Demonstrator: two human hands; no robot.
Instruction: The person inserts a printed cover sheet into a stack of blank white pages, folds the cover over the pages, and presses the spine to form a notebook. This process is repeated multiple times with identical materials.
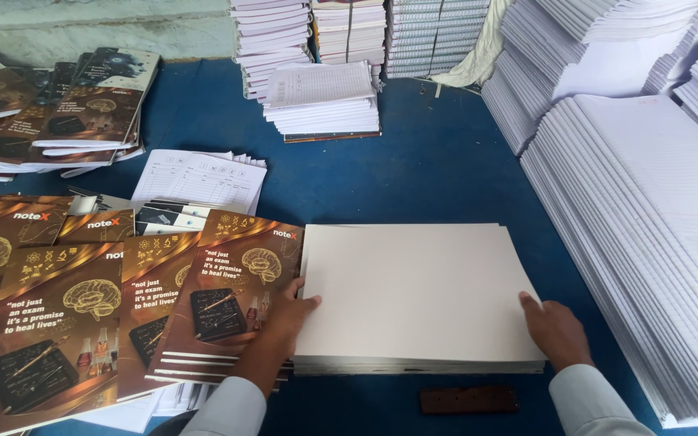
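Hands flat, fingers spread, holding nothing: left (288, 311) at nine o'clock edge of grey board stack (418, 291), right (555, 327) at four o'clock corner; blue tabletop (414, 169).

A blue work surface (446, 153) runs back to a pale wall (98, 28) (soft, even daylight throughout)

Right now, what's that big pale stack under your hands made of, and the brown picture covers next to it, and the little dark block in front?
The pale stack looks like matte greyish board or thick paper: flat, dull, with layered edges. The brown covers seem glossy printed card, catching a soft sheen. The dark block looks like wood, though that is hard to tell. The left hand and right hand rest on the stack's edges.
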